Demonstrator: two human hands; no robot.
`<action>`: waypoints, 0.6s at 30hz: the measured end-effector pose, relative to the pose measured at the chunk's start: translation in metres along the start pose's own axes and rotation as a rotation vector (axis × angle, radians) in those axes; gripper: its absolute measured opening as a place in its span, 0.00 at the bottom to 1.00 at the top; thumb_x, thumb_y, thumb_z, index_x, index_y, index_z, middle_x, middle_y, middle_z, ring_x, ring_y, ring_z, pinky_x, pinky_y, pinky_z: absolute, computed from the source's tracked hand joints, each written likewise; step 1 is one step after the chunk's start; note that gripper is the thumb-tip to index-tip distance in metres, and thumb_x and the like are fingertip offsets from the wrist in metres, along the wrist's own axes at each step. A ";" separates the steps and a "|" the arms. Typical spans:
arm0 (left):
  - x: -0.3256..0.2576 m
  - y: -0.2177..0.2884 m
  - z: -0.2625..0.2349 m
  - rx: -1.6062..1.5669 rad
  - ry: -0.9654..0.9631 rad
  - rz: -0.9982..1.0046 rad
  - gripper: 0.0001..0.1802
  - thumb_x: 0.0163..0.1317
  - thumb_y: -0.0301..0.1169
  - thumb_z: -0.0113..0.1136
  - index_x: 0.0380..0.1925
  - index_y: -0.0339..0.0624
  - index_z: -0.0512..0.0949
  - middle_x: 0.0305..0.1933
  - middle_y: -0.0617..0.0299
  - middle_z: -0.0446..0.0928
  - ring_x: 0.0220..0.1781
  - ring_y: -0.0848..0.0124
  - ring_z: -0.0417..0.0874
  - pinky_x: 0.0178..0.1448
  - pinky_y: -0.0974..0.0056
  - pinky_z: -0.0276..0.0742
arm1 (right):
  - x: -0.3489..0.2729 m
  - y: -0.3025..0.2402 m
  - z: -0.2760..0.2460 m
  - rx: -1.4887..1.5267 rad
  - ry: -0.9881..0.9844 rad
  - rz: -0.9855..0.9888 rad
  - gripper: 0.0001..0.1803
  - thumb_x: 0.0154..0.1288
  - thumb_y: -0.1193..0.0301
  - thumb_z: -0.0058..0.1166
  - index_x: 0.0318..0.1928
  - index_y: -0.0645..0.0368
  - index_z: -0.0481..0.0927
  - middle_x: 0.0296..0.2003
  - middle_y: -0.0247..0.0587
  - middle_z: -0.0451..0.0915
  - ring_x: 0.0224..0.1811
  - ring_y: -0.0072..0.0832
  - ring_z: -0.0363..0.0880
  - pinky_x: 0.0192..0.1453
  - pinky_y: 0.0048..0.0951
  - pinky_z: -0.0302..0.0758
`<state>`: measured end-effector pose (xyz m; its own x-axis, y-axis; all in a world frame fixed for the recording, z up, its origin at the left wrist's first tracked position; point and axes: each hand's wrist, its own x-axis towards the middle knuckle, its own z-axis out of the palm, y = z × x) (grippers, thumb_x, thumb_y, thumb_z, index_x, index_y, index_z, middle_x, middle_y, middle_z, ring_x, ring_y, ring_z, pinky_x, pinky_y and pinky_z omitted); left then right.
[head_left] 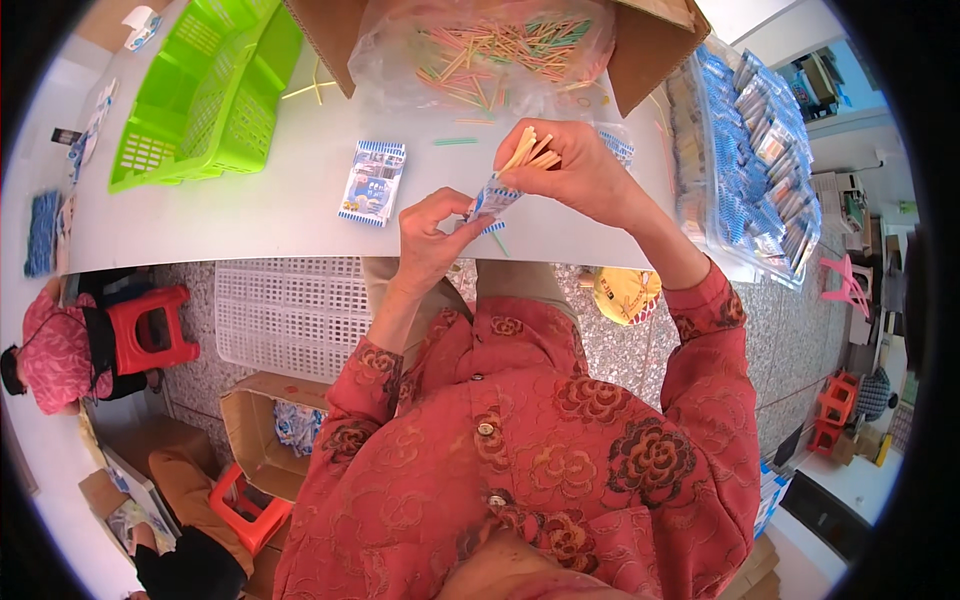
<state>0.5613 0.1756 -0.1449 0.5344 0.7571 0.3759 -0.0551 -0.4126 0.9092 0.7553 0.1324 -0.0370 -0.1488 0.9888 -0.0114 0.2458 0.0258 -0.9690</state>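
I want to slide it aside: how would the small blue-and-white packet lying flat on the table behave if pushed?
The packet looks thin and flat, so probably light and floppy. Its glossy wrap on the smooth white table suggests it would slide easily rather than roll or tip.

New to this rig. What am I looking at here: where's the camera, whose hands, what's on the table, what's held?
There is one picture, from a fisheye camera worn on a person's head and looking down, so straight edges bend. No robot: both bare hands are the wearer's. The left hand holds a small blue-and-white packet; the right hand pinches a bundle of thin sticks at its mouth. On the white table lie another packet, a green basket, a cardboard box with a bag of coloured sticks and a tray of filled packets.
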 end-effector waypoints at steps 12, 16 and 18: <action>0.005 -0.009 0.010 -0.130 0.022 -0.085 0.06 0.48 0.20 0.67 0.25 0.34 0.78 0.27 0.64 0.78 0.28 0.77 0.76 0.33 0.72 0.69 | 0.000 -0.013 -0.002 -0.324 0.018 -0.060 0.05 0.59 0.75 0.58 0.35 0.60 0.77 0.27 0.29 0.75 0.30 0.14 0.71 0.33 0.20 0.69; 0.008 -0.012 0.009 -0.133 0.032 -0.082 0.05 0.48 0.20 0.66 0.26 0.35 0.79 0.27 0.64 0.79 0.29 0.78 0.76 0.34 0.71 0.69 | 0.004 -0.012 -0.006 -0.319 0.003 -0.046 0.06 0.59 0.73 0.58 0.36 0.60 0.77 0.27 0.29 0.76 0.29 0.15 0.71 0.32 0.19 0.68; 0.011 -0.008 0.008 -0.128 0.023 -0.095 0.05 0.49 0.20 0.66 0.26 0.34 0.79 0.28 0.63 0.79 0.30 0.77 0.77 0.35 0.71 0.70 | 0.006 -0.010 -0.008 -0.267 0.004 -0.016 0.06 0.60 0.73 0.58 0.37 0.60 0.77 0.27 0.29 0.76 0.29 0.15 0.71 0.32 0.19 0.68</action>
<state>0.5742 0.1834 -0.1496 0.5230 0.8015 0.2899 -0.1133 -0.2717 0.9557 0.7594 0.1389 -0.0260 -0.1507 0.9886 0.0048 0.4875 0.0785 -0.8696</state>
